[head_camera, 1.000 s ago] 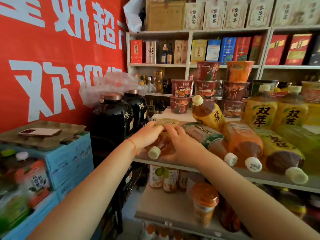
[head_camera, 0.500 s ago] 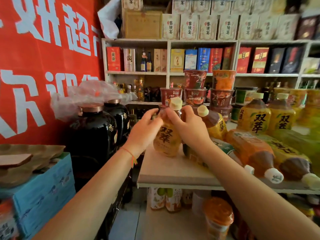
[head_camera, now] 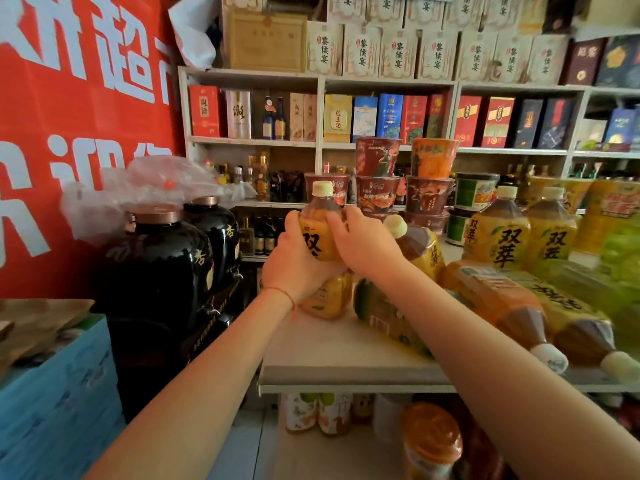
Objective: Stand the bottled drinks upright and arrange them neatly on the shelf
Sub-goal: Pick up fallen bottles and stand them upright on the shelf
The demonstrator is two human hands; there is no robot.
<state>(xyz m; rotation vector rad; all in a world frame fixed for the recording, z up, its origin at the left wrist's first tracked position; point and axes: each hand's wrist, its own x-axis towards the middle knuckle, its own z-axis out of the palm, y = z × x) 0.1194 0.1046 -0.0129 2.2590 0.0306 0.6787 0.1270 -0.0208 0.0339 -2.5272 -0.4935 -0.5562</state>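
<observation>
A yellow-labelled tea bottle (head_camera: 320, 237) with a cream cap stands upright at the left end of the white shelf board (head_camera: 332, 355). My left hand (head_camera: 296, 261) grips its body from the left and my right hand (head_camera: 363, 247) grips it from the right. Just behind my right hand another bottle (head_camera: 420, 249) leans tilted. Three bottles lie on their sides to the right: a green-labelled one (head_camera: 384, 313), an orange one (head_camera: 498, 303) and a yellow one (head_camera: 571, 317), caps toward me. Two more bottles (head_camera: 498, 233) stand upright at the back right.
Stacked instant-noodle cups (head_camera: 381, 188) stand behind the bottles. Two big black jars (head_camera: 162, 265) under a plastic bag sit left of the shelf, with blue cartons (head_camera: 59, 403) nearer me. A lower shelf holds more bottles (head_camera: 431, 441). Boxed liquor fills the back wall shelves.
The bottle that lay on its side in both hands has been turned upright and now stands at the shelf's left end, a little farther back than half a second ago.
</observation>
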